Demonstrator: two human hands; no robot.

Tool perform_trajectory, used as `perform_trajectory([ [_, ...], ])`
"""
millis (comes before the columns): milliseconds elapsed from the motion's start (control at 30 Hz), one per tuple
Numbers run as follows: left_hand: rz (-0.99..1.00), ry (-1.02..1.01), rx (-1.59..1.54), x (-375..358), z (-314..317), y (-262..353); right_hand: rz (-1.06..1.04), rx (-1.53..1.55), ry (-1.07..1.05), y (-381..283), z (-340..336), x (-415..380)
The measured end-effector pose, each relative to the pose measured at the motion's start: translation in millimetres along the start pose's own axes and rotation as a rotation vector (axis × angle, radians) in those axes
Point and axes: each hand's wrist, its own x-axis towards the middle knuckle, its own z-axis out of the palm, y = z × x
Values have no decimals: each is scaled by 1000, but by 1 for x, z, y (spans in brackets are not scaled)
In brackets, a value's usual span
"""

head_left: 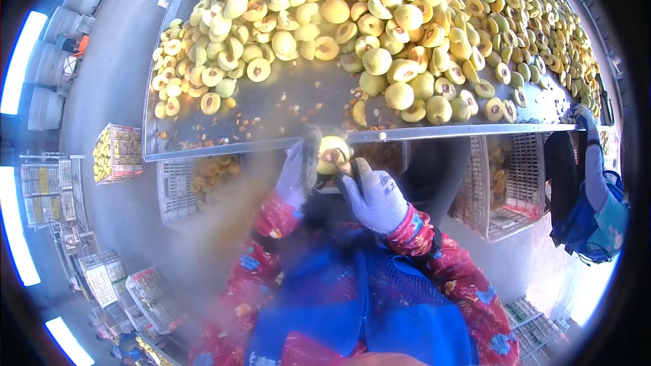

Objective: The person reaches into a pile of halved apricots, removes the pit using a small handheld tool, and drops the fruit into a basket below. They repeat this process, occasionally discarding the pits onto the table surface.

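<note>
A yellow peach half (331, 152), its reddish-brown centre showing, is held in front of my chest at the table's near edge. My left hand (298, 171), in a pale glove with dark, worn fingers, is closed around its left side. My right hand (377, 198), in a lavender glove with dark fingertips, is closed with its fingertips at the fruit's cut face. Whatever those fingers may grip is hidden. Beyond my hands, a big heap of whole and halved peaches (325, 10) covers much of the metal table (291, 95).
Loose pits and scraps (251, 122) lie near the table's raised front rim (434, 131). Below it stand plastic crates, one left (178, 190) and one right (475, 186), with fruit inside. A co-worker's gloved hand (584, 116) rests at the table's right end.
</note>
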Motion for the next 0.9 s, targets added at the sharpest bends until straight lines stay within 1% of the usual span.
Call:
perform_trajectory([
  [33,32,2,20,-1,5,2,6,6,-1,1,2,-1],
  [67,135,18,95,0,6,-13,12,12,-1,2,3,-3],
  [167,343,152,292,-4,18,-22,-38,-7,86,0,8,-5],
  [200,481,209,454,-5,20,-24,-7,82,61,1,8,-5],
  [267,438,196,569,-10,22,-26,54,258,14,5,7,-3],
  [333,413,193,732,-16,24,-28,43,273,-53,9,3,-5],
  [367,410,203,837,-16,25,-29,38,243,-51,9,2,-6],
  [400,391,196,788,-15,27,-29,34,214,-48,9,2,-6],
  [467,351,182,692,-14,30,-28,37,87,32,6,6,-11],
  [567,410,233,659,-12,29,-47,72,85,70,6,10,-13],
  [633,50,170,317,-13,33,-14,-282,-75,151,18,14,-12],
  [667,-128,136,142,-13,36,-3,-286,22,89,21,11,-11],
  [700,-4,147,193,-13,40,-3,-284,119,27,22,7,-9],
  [733,119,159,243,-15,44,-4,-105,396,-137,19,1,-9],
  [767,178,161,257,-15,44,-8,192,736,-370,15,-12,-8],
  [800,237,163,272,-16,45,-13,570,1013,-502,7,-26,-6],
  [833,238,150,254,-13,42,-27,777,1678,-514,11,-23,-9],
  [900,260,136,145,-10,41,-39,864,2096,-511,22,-14,-13],
])
